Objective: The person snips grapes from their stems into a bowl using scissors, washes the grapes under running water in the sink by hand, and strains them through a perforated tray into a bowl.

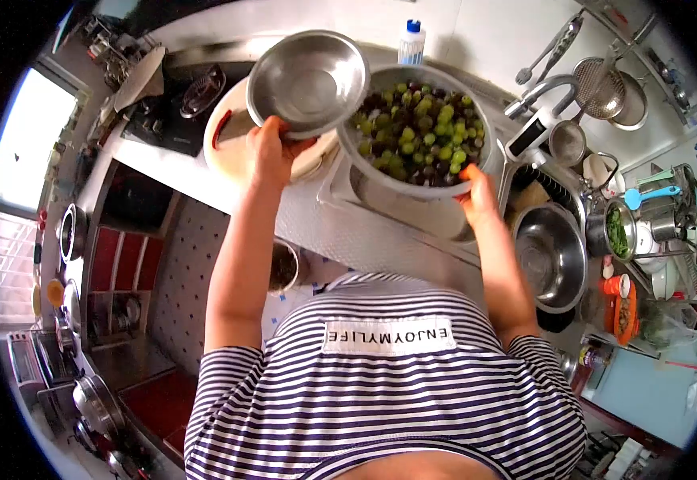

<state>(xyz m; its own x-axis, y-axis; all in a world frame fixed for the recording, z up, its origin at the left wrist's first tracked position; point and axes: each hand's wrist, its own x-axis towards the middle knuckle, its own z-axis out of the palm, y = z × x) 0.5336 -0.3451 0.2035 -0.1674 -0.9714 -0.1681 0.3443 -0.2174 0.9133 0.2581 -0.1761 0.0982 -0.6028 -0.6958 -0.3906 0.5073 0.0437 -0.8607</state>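
My left hand grips the near rim of a shiny metal bowl. That bowl is tilted, and no contents show in it. Right beside it is a large grey bowl full of green and dark purple grapes. The fingers of my right hand are closed on this bowl's near right rim. Beneath the metal bowl, a round wooden cutting board is partly covered; something red-handled lies on it.
The sink's faucet rises behind my right hand. A large metal basin stands to the right, near a dish rack with pots and bowls. A blue-capped bottle is at the wall. Strainers hang there. A bucket sits on the floor.
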